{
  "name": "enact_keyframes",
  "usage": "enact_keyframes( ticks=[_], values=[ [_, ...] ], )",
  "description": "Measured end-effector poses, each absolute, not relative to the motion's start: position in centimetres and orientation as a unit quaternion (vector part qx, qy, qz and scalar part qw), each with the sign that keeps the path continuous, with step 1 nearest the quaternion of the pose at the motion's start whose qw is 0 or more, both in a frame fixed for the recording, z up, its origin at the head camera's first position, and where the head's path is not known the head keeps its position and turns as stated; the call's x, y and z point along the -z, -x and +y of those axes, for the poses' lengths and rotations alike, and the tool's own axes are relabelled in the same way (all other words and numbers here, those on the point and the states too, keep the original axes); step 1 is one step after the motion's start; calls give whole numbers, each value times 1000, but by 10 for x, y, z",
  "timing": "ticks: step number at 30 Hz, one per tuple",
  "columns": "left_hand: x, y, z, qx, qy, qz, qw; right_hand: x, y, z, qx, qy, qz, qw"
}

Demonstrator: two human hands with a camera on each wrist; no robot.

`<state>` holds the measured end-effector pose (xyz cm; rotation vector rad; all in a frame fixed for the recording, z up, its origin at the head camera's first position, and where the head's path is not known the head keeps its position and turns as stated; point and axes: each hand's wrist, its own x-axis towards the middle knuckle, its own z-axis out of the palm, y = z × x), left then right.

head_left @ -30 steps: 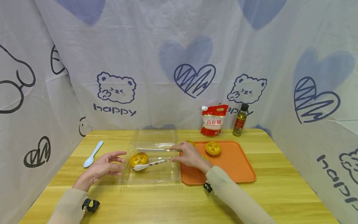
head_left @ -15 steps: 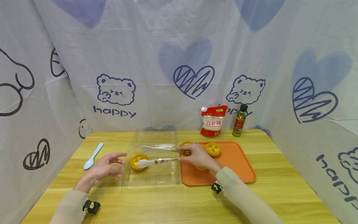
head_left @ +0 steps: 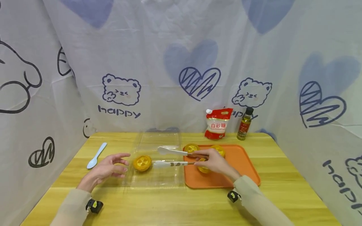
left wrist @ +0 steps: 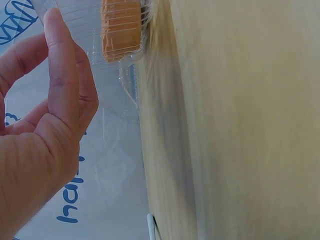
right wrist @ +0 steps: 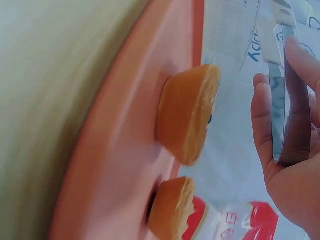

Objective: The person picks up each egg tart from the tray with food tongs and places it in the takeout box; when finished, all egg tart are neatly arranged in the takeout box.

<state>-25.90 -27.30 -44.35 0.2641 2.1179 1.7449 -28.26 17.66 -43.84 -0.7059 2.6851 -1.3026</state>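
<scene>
Over the tray (head_left: 240, 169), the right hand (head_left: 217, 161) grips spread tongs (head_left: 181, 153) that could knock tarts (head_left: 191, 148) if lowered; the left hand (head_left: 106, 169) has parted fingers.

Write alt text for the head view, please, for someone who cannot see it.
A right hand above an orange tray of three tarts holds open tongs extending over a clear box with one tart; the left hand is beside the box.
</scene>
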Motion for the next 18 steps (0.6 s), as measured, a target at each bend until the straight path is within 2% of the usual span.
enact_keyframes(
  ticks=[18],
  values=[
    [443,259,-274,-623,-91,753,193,437,269,228,483,190,854,44]
  ],
)
